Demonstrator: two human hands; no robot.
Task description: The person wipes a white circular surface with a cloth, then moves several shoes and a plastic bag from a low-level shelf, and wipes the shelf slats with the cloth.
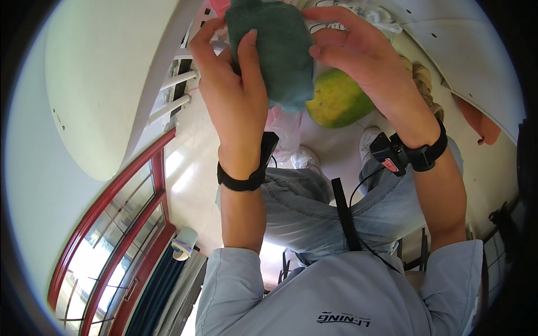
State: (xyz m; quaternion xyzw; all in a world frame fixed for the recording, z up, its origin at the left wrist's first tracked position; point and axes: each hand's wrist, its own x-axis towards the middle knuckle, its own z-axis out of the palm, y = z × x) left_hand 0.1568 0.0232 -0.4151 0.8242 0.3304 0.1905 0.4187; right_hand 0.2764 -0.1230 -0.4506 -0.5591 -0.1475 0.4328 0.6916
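A folded dark green cloth point(277, 54) is held up at the top of the view. My left hand point(231, 75) grips its left side, with the thumb lying across the front and the other fingers partly behind it. At the cloth's right edge is my right hand point(357, 54), its thumb and index finger touching the fabric; the fingertips behind it are hidden. Below and to the right of the cloth, a large green-and-yellow fruit point(340, 98), like a papaya, is partly covered by my right hand. Each wrist wears a black strap with a small device.
A pink plastic bag point(286, 130) lies beneath the cloth, near my white shoes point(306, 158). Clear plastic wrap point(378, 19) is at the top right, above a tan braided item point(421, 80). A white curved panel point(105, 84) and a red-framed glass door point(122, 218) stand at left.
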